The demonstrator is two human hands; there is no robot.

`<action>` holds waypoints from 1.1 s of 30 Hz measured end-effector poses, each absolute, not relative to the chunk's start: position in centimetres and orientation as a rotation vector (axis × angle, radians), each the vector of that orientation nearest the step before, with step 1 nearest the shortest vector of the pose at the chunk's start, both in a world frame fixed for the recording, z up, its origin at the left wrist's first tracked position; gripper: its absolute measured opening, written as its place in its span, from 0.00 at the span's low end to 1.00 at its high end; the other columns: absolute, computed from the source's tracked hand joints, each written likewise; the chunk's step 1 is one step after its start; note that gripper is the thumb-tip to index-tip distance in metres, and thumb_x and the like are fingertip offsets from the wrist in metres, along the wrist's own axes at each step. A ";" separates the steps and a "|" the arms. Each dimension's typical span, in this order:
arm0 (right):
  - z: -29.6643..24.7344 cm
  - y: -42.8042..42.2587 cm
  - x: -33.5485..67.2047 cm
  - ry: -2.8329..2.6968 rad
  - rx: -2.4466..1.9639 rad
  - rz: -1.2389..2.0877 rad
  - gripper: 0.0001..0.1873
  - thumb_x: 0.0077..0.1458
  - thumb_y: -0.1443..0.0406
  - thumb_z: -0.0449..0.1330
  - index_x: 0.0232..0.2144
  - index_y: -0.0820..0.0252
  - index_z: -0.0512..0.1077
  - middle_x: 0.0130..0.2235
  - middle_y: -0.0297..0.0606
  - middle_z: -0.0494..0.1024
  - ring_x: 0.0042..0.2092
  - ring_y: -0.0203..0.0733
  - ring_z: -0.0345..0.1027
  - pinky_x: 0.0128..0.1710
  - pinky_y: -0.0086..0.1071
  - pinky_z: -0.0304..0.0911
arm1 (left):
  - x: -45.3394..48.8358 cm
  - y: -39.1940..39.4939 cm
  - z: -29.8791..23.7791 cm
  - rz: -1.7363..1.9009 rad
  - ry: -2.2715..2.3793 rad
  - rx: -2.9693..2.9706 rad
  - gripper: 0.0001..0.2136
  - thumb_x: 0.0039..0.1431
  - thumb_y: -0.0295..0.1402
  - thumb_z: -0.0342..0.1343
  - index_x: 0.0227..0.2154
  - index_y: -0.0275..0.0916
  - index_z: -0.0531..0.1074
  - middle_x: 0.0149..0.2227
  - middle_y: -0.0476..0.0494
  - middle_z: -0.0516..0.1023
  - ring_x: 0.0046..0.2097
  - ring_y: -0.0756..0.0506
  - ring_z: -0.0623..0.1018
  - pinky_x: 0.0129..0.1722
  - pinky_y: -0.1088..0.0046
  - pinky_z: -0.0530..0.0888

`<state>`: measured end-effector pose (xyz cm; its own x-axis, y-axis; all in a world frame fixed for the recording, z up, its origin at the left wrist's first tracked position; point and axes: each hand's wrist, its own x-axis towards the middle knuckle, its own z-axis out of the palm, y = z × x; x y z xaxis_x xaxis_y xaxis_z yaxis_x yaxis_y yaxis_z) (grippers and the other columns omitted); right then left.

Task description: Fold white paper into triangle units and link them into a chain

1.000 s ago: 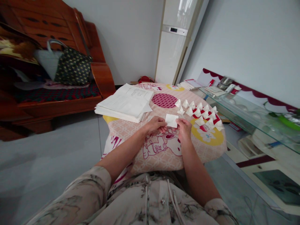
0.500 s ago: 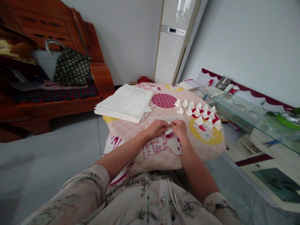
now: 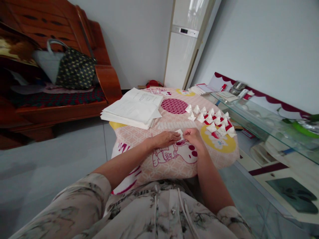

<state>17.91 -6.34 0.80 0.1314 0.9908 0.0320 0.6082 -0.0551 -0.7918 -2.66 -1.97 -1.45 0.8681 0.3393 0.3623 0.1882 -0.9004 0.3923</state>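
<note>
- Left hand (image 3: 166,138) has flattened out since half a second ago, when both hands were bunched over the work; right hand (image 3: 194,136) has edged a little to its right.
- Paper (image 3: 179,133): I count 1 small white piece between the 2 hands, low at the table, its pale middle showing in the gap.
- Left grip, from my feed: fingers straight and side by side, tips on the paper's left edge. I cannot tell whether the thumb closes on it from below.
- Right grip: fingers curled, tips drawn together at the paper's right edge. I cannot tell whether they pinch it.
- Pyramids (image 3: 211,127): I make it 14 small white folded ones, standing in 3 slanting rows of 6, 5 and 3, to the right of the hands and apart from them.
- Stack (image 3: 132,108): 1, of white sheets, some edges askew, print on the top sheet; beyond the left forearm.
- Table (image 3: 131,135): 1, under a pink printed cloth.
- Bench (image 3: 108,79): 1, wooden, at left, with 2 bags on it, a grey bag (image 3: 47,63) and a spotted bag (image 3: 76,69), touching.
- Glass shelf (image 3: 266,121): along the right side.
</note>
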 end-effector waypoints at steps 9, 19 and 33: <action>0.4 -5.8 18.8 -1.634 -1.819 0.585 0.03 0.36 0.70 0.61 0.16 0.60 0.73 0.17 0.30 0.71 0.22 0.36 0.64 0.24 0.28 0.57 | -3.1 -2.2 -1.4 0.480 0.379 2.703 0.16 0.70 0.32 0.47 0.54 0.39 0.75 0.58 0.35 0.76 0.62 0.42 0.72 0.61 0.67 0.68; -0.2 -4.5 16.5 -1.638 -1.611 0.552 0.10 0.45 0.67 0.58 0.26 0.61 0.80 0.25 0.36 0.79 0.29 0.41 0.72 0.30 0.30 0.65 | -3.0 -2.4 -1.7 0.555 0.352 2.687 0.14 0.68 0.31 0.49 0.51 0.40 0.76 0.54 0.36 0.77 0.57 0.42 0.76 0.57 0.68 0.71; -1.6 -2.6 17.0 -1.748 -1.716 0.574 0.15 0.51 0.70 0.57 0.38 0.61 0.82 0.27 0.36 0.80 0.27 0.39 0.71 0.30 0.29 0.65 | -3.6 -5.2 0.5 0.346 0.763 2.731 0.09 0.64 0.33 0.54 0.37 0.42 0.81 0.37 0.43 0.82 0.40 0.43 0.79 0.40 0.71 0.70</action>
